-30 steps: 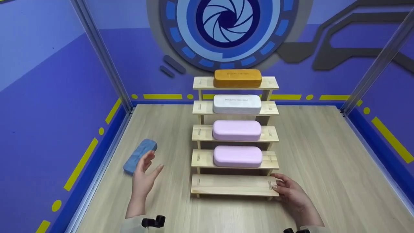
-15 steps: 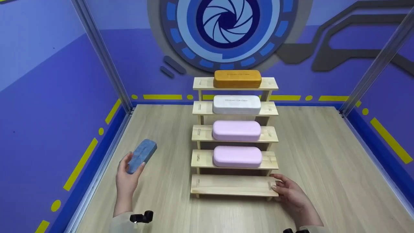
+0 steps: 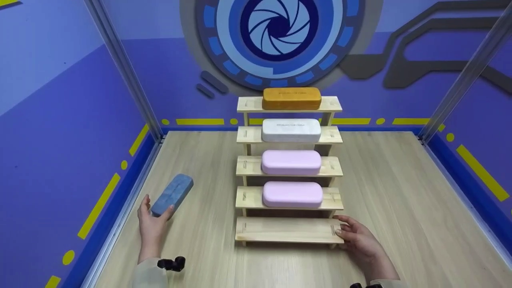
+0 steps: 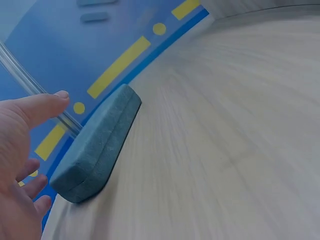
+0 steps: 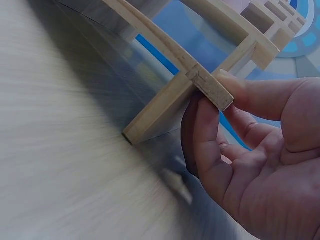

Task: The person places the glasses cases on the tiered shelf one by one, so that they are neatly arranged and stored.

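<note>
A blue glasses case [image 3: 173, 195] lies slanted on the table left of a stepped wooden display rack [image 3: 288, 231]. My left hand [image 3: 153, 228] is at the near end of this case, fingers spread on its left side and thumb on its right. In the left wrist view, thumb and fingers stand apart with a gap to the blue case [image 4: 97, 145]. With thumb above and fingers below, my right hand [image 3: 362, 240] pinches the right end of the rack's lowest shelf. The right wrist view shows that pinch on the shelf's end [image 5: 212, 90] closely.
On the rack's upper shelves sit an orange-brown case [image 3: 292, 99], a white case [image 3: 291, 130] and two pink cases, one [image 3: 291, 162] above the other [image 3: 292, 194]. Blue-purple printed panels [image 3: 60, 120] with metal corner posts wall in the wooden table [image 3: 400, 192].
My left hand has moved left from the right side of the blue case to its near end, then drawn slightly back. My right hand keeps its hold on the lowest shelf.
</note>
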Demonstrator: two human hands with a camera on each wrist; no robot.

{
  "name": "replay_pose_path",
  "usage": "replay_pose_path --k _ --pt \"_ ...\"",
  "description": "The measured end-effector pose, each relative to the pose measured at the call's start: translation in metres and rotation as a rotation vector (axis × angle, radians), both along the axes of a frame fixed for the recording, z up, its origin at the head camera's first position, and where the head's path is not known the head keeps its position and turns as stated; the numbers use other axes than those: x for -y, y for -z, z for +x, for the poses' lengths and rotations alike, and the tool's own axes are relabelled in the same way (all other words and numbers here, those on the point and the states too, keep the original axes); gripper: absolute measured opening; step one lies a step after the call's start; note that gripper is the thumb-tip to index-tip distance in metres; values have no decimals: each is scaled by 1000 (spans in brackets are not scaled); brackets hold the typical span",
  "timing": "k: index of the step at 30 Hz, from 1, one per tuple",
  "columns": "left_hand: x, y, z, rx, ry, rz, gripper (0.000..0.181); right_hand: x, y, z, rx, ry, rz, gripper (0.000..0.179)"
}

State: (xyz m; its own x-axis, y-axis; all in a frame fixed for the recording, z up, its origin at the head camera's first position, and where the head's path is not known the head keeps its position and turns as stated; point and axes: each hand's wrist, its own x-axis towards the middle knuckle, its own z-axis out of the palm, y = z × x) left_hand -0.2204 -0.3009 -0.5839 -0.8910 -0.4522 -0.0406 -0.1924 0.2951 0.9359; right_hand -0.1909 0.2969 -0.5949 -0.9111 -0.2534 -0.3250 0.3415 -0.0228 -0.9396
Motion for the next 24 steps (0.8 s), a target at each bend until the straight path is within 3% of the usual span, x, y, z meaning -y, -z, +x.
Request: replay_pose_path --k 13,20,24 --pt "3 20 -9 83 22 -97 106 1 0 0 14 1 -15 66" --pt "2 26 -12 98 -4 -178 102 1 0 1 18 6 -6 68" --pt "1 27 -13 113 -28 -177 99 1 0 0 18 5 -8 68"
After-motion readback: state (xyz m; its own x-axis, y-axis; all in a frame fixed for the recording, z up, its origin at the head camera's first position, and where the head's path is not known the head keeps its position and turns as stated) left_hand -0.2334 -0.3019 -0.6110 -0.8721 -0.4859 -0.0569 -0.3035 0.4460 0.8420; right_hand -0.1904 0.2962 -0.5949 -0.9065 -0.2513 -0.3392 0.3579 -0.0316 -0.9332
